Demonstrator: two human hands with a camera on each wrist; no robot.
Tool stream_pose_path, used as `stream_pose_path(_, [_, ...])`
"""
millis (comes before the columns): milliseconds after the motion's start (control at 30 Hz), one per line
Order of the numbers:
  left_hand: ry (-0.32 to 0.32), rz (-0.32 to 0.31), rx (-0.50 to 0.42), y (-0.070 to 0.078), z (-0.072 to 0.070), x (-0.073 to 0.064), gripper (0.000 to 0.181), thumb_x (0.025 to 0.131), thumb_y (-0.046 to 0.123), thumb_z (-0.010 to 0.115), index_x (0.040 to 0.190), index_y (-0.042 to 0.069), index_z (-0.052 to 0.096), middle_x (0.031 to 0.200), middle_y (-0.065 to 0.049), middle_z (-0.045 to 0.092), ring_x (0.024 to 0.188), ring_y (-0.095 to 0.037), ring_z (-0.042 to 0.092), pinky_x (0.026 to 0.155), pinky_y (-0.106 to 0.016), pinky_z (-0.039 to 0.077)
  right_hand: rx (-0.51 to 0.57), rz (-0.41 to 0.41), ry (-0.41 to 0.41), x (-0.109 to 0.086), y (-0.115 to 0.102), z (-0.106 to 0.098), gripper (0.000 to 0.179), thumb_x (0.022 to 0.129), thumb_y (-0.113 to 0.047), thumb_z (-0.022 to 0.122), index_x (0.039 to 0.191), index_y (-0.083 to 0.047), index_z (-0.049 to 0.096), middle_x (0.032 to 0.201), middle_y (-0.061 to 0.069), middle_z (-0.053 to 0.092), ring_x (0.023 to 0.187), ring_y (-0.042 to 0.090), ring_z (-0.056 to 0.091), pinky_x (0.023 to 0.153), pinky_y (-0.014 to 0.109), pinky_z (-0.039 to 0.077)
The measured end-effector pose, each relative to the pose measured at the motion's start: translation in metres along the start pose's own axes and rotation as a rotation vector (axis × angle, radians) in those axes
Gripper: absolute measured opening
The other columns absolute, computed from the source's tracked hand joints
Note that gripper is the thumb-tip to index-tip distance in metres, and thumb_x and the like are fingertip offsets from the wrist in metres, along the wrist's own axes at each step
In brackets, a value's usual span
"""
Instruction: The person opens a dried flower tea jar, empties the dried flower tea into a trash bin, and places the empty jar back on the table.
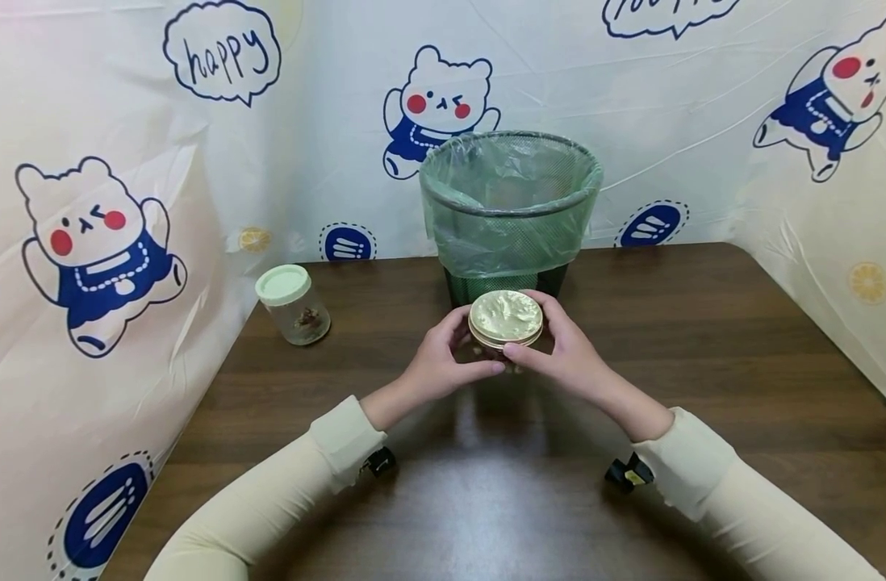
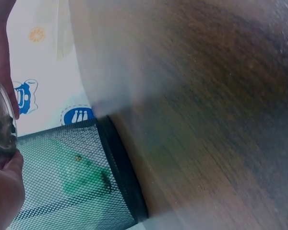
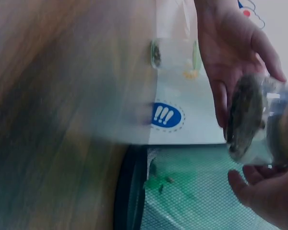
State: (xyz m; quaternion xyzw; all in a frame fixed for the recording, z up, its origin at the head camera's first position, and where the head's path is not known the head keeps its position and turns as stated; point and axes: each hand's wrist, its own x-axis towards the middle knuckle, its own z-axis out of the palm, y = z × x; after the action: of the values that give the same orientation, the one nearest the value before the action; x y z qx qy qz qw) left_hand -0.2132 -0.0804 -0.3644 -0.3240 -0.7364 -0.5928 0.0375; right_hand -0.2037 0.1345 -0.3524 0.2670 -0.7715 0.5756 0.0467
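A clear jar with a gold lid (image 1: 507,316) is held upright between both hands, in front of the bin. The left hand (image 1: 437,365) curves round the jar's left side, its thumb low along the front. From the right, the right hand (image 1: 570,351) grips the jar, with its thumb at the front just below the lid and fingers behind. Dark contents show through the jar's bottom (image 3: 247,117) in the right wrist view. The left wrist view shows only part of the jar (image 2: 1,120) at its left edge.
A mesh bin (image 1: 511,210) with a green plastic liner stands behind the hands at the back of the brown wooden table (image 1: 704,347). Another clear jar (image 1: 294,307) with a pale green lid and brown bits inside stands at the left. A printed curtain hangs behind.
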Motion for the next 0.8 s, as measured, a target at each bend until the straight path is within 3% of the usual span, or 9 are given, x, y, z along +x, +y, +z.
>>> stream_pose_path(133, [-0.031, -0.001, -0.046, -0.012, -0.002, 0.000, 0.075, 0.073, -0.006, 0.080, 0.138, -0.004, 0.043, 0.132, -0.017, 0.055, 0.118, -0.024, 0.056, 0.100, -0.036, 0.044, 0.054, -0.051, -0.061, 0.001, 0.005, -0.005, 0.067, 0.087, -0.015, 0.072, 0.143, -0.005, 0.036, 0.137, 0.010, 0.047, 0.122, 0.021, 0.044, 0.102, 0.027, 0.033])
stream_pose_path(333, [-0.075, 0.025, -0.075, -0.010, -0.004, 0.001, 0.072, 0.073, -0.006, 0.080, 0.136, -0.003, 0.045, 0.129, -0.015, 0.056, 0.116, -0.022, 0.058, 0.098, -0.036, 0.046, 0.172, -0.083, -0.146, 0.001, 0.005, -0.011, 0.068, 0.089, -0.018, 0.069, 0.144, -0.001, 0.033, 0.137, 0.016, 0.045, 0.122, 0.022, 0.044, 0.099, 0.025, 0.039])
stream_pose_path(500, [-0.085, 0.031, -0.071, -0.009, -0.003, 0.001, 0.072, 0.073, -0.007, 0.079, 0.135, -0.004, 0.045, 0.129, -0.015, 0.055, 0.116, -0.021, 0.057, 0.099, -0.036, 0.045, 0.203, -0.094, -0.179, 0.001, 0.004, -0.012, 0.071, 0.090, -0.021, 0.068, 0.146, 0.001, 0.030, 0.138, 0.017, 0.042, 0.121, 0.021, 0.044, 0.098, 0.024, 0.040])
stream_pose_path(667, [-0.055, 0.035, -0.063, -0.010, -0.003, 0.002, 0.074, 0.072, -0.006, 0.081, 0.136, -0.004, 0.044, 0.128, -0.016, 0.056, 0.114, -0.022, 0.058, 0.098, -0.037, 0.046, 0.206, -0.097, -0.157, 0.000, 0.004, -0.011, 0.077, 0.091, -0.028, 0.067, 0.148, 0.002, 0.024, 0.142, 0.019, 0.038, 0.126, 0.023, 0.040, 0.102, 0.025, 0.038])
stream_pose_path(800, [-0.012, 0.038, -0.031, -0.010, -0.002, 0.002, 0.076, 0.072, -0.003, 0.082, 0.138, -0.002, 0.043, 0.129, -0.014, 0.057, 0.114, -0.022, 0.058, 0.097, -0.036, 0.046, 0.155, -0.076, -0.054, -0.001, 0.000, -0.007, 0.081, 0.089, -0.029, 0.070, 0.148, 0.003, 0.024, 0.143, 0.021, 0.039, 0.126, 0.025, 0.040, 0.101, 0.024, 0.035])
